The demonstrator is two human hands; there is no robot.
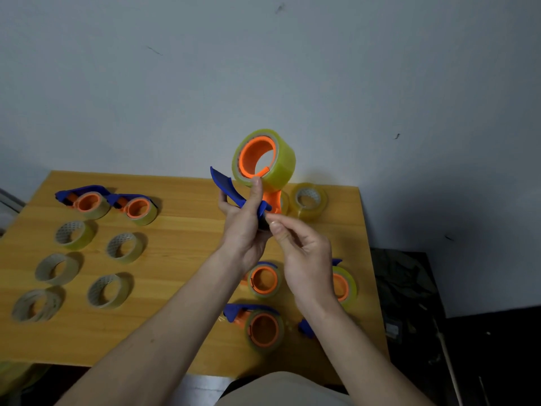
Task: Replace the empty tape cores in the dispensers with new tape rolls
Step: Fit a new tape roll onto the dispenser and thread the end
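The left hand (244,227) grips the dispenser (234,194) with its new roll (265,158); the right hand (301,253) pinches near the blade, likely to pull tape through next.

head view | forward-down over table (181,200) | close (wall behind)

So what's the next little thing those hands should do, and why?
Probably draw the tape's loose end toward the blue cutter. The left hand holds up the blue-and-orange plastic dispenser with a full yellowish tape roll already seated, and the right hand pinches at its base.
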